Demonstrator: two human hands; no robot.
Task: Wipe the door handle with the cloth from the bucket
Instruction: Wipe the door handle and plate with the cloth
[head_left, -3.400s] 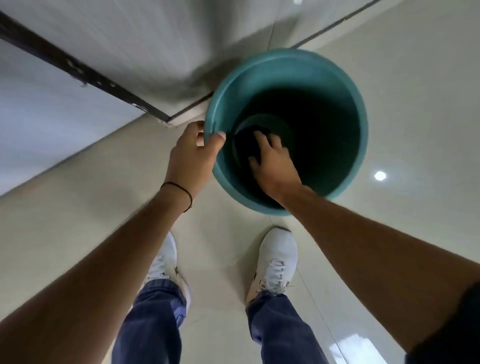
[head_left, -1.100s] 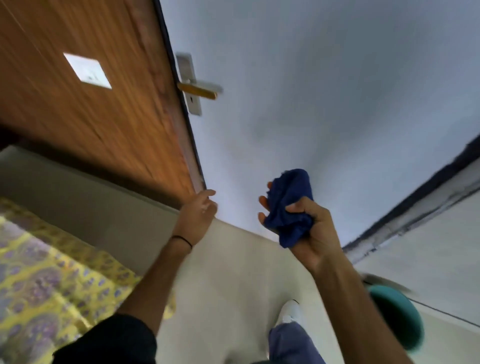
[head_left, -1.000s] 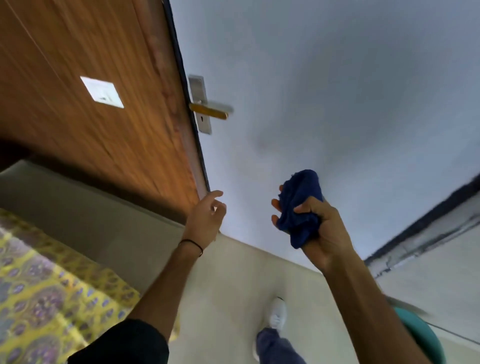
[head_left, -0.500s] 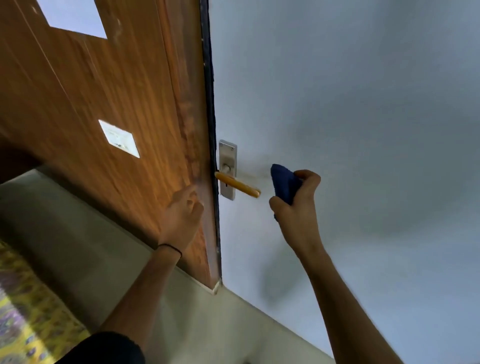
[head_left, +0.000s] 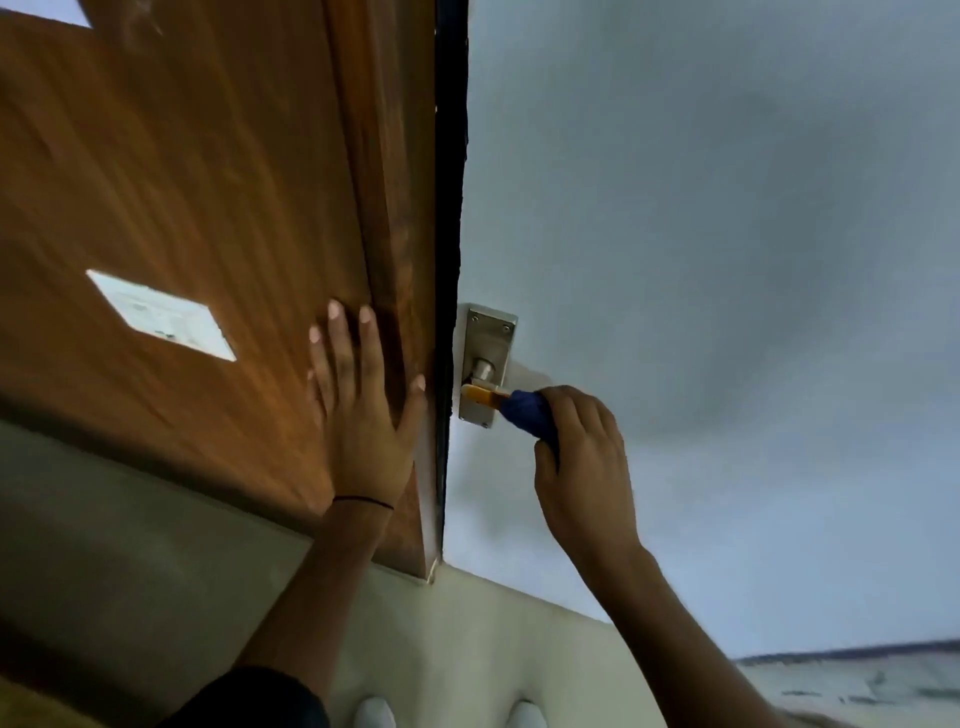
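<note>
The right hand (head_left: 584, 462) is clenched around the blue cloth (head_left: 527, 413), pressing it over the gold door handle (head_left: 485, 395) just below its silver plate (head_left: 488, 345). The left hand (head_left: 363, 415) lies flat, fingers spread, against the wooden door (head_left: 208, 182).

Cloth (head_left: 527, 418) now on door handle (head_left: 485, 396), no longer apart.

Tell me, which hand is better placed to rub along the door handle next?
The right hand: it grips the blue cloth against the door handle. The left hand lies flat on the wooden door.
</note>
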